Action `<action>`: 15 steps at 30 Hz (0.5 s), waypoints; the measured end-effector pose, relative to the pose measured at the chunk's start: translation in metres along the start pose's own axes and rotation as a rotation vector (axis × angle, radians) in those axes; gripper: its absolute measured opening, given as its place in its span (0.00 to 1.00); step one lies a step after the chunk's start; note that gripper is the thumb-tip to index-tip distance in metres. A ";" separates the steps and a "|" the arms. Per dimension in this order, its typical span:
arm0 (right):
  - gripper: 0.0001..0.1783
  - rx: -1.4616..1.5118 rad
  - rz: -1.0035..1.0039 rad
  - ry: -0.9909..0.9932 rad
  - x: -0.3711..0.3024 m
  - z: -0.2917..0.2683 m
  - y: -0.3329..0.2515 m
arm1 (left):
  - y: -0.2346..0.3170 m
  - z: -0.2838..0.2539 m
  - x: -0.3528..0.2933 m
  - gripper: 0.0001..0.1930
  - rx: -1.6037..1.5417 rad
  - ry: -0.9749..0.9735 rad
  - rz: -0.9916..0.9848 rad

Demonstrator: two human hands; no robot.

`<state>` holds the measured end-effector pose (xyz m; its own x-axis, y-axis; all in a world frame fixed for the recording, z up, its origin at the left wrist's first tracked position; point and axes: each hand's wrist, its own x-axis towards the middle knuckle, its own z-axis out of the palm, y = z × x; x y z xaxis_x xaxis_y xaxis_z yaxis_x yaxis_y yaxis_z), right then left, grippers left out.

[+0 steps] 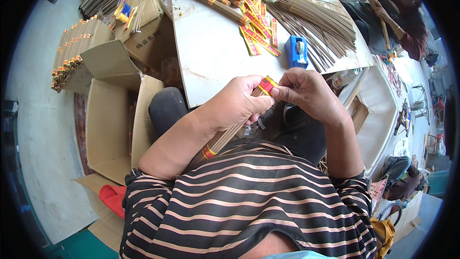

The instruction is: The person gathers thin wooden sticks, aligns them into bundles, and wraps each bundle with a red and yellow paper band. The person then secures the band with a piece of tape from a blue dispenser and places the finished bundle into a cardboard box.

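A bundle of thin brown incense sticks (225, 137) slants across my lap, up toward the table's near edge. My left hand (232, 101) is closed round its upper part. A red and yellow paper band (267, 86) wraps the top end, and my right hand (310, 95) pinches that band between thumb and fingers. Lower down, near my left forearm, a second red and yellow band (208, 152) circles the same bundle. Just beyond my right hand stands a blue tape dispenser (296, 53) on the white table (206, 57). Loose paper bands (261, 29) lie past it.
Banded incense bundles (213, 1) lie at the table's far left, loose sticks (316, 19) at its right. An open carton (108, 124) stands left of my knee; stacked bundles (74, 50) are behind it. Another person (400, 14) sits far right, holding a stick bundle.
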<state>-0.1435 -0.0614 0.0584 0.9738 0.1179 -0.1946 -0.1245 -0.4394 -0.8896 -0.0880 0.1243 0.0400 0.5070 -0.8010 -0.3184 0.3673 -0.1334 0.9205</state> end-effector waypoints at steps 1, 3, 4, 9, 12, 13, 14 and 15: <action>0.14 -0.014 -0.001 0.001 -0.001 0.000 -0.001 | -0.002 0.000 0.000 0.11 0.001 0.007 -0.005; 0.14 -0.065 -0.036 0.022 -0.001 -0.001 -0.004 | -0.002 0.000 0.000 0.11 -0.015 0.007 -0.005; 0.15 -0.091 -0.053 0.034 -0.002 -0.001 -0.004 | -0.001 0.001 -0.001 0.11 -0.033 -0.002 0.002; 0.16 -0.147 -0.013 0.062 -0.002 -0.001 -0.005 | -0.005 0.002 0.001 0.17 -0.067 -0.008 0.017; 0.18 -0.137 -0.028 0.118 -0.002 0.003 -0.005 | -0.006 0.003 0.002 0.16 -0.104 0.004 0.015; 0.18 -0.131 -0.040 0.142 -0.003 0.004 -0.005 | -0.007 0.002 0.002 0.16 -0.111 0.003 0.013; 0.18 -0.186 -0.092 0.193 -0.003 0.005 -0.002 | -0.006 0.001 0.002 0.16 -0.117 0.003 0.012; 0.19 -0.242 -0.146 0.244 -0.002 0.007 0.003 | -0.005 0.001 0.001 0.16 -0.156 0.000 0.017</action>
<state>-0.1475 -0.0568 0.0537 0.9984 -0.0079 0.0567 0.0388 -0.6351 -0.7715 -0.0898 0.1236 0.0354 0.5140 -0.8023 -0.3033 0.4755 -0.0278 0.8793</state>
